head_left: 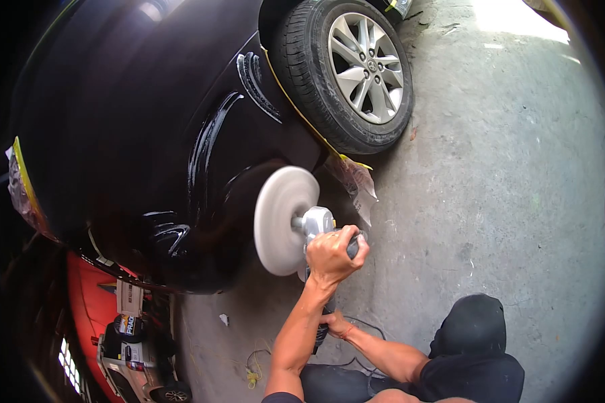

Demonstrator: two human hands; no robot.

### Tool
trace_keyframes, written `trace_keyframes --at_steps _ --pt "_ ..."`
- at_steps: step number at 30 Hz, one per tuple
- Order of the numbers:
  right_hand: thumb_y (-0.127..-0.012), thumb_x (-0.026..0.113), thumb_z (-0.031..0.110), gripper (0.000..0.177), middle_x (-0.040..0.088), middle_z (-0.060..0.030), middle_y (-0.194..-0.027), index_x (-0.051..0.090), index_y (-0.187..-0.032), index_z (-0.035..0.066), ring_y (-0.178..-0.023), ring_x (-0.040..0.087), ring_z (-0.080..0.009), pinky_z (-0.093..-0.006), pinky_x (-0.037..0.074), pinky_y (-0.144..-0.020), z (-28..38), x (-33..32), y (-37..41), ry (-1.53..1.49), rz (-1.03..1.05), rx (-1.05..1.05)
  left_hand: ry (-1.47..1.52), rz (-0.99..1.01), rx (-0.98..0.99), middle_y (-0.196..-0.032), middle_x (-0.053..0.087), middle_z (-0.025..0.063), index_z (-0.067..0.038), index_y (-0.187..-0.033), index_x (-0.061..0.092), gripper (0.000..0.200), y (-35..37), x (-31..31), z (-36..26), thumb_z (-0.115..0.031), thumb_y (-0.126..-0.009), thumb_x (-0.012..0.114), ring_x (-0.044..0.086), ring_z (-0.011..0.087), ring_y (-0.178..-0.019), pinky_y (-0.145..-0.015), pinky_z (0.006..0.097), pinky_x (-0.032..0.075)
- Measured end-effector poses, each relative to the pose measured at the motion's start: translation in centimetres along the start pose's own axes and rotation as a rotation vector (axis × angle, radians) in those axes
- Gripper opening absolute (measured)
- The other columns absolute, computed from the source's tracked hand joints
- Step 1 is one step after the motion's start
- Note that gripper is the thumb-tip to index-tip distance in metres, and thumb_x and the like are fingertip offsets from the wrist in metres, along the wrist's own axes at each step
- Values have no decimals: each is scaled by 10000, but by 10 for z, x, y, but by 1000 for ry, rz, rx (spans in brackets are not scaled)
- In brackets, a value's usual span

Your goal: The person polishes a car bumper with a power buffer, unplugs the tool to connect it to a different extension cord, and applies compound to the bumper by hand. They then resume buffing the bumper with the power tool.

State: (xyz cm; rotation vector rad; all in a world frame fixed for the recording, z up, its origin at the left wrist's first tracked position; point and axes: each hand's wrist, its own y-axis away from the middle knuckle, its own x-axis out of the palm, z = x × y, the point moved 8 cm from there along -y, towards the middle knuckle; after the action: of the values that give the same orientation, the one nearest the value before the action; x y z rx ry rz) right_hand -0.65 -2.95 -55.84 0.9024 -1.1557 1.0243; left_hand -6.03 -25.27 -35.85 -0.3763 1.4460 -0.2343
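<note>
My left hand is wrapped round the front handle of a polisher. Lower down, my right hand grips the black rear body of the same tool. The polisher's round white pad stands on edge at the dark car panel, overlapping its lower right edge in this view. White streaks of paste lie in curves on the panel, with a shorter smear nearer its lower end.
A wheel with a silver rim sits beside the panel. Masking plastic with yellow tape hangs below the wheel arch. A cord lies on the concrete floor near my legs. Another vehicle stands at lower left.
</note>
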Motion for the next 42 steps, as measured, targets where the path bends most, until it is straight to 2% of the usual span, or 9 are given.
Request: trace_keyframes --at_steps 2,8,14,20,22,23,33,35,42 --pt "-730 747 94 167 686 -51 -773 670 -848 4 -704 642 -149 -303 506 -655 9 20 5 241 -2 -56 31 -82 5 -638 670 60 -114 -768 675 91 16 -31 9 -179 -707 695 643 254 -548 -579 355 513" --pt "-692 813 180 306 684 -57 -798 684 -918 20 -745 615 -154 -324 497 -699 -41 29 14 581 78 -27 112 -319 -16 -617 609 71 -54 -766 656 127 88 -119 33 -81 -643 668 555 248 -509 -541 351 435" --pt "-626 830 237 486 726 -181 -930 670 -1012 -10 -863 693 -289 -384 517 -811 -18 53 17 907 288 23 -74 -565 -165 -649 573 119 -1 -796 603 173 172 -188 43 -162 -737 629 541 275 -557 -575 372 454" --pt "-615 841 216 470 733 -147 -929 678 -1009 19 -850 704 -259 -379 536 -800 27 83 8 1121 314 -60 -129 -842 -177 -670 540 118 20 -821 545 152 194 -219 43 -126 -791 578 513 250 -561 -553 360 429" --pt "-617 843 220 461 734 -141 -921 681 -999 18 -847 701 -244 -373 534 -797 25 74 8 1065 280 -74 -36 -802 -160 -654 540 117 15 -832 556 150 180 -213 46 -124 -784 582 510 249 -555 -554 360 431" --pt "-620 845 225 453 734 -134 -913 684 -988 16 -843 699 -229 -367 532 -794 26 69 8 1007 244 -85 -49 -726 -190 -739 602 124 20 -854 599 202 174 -205 48 -172 -793 598 587 234 -674 -669 332 484" --pt "-638 855 186 357 688 -74 -771 674 -852 -35 -713 619 -153 -331 510 -700 107 23 -1 835 -93 -143 230 -504 35 -722 640 66 -15 -852 650 130 25 -112 30 -63 -734 680 565 162 -577 -578 305 477" --pt "-652 853 186 319 669 -45 -747 678 -830 -13 -672 597 -141 -321 497 -656 122 14 -3 791 -114 -158 319 -514 22 -657 634 79 -39 -830 670 133 -4 -95 25 -75 -705 698 572 227 -522 -550 350 472" --pt "-665 807 107 237 645 -29 -719 694 -856 25 -628 597 -135 -297 473 -583 186 10 -3 525 -186 -101 368 -443 31 -697 664 79 -63 -834 679 108 -83 -58 3 -117 -744 707 622 207 -558 -586 331 509"
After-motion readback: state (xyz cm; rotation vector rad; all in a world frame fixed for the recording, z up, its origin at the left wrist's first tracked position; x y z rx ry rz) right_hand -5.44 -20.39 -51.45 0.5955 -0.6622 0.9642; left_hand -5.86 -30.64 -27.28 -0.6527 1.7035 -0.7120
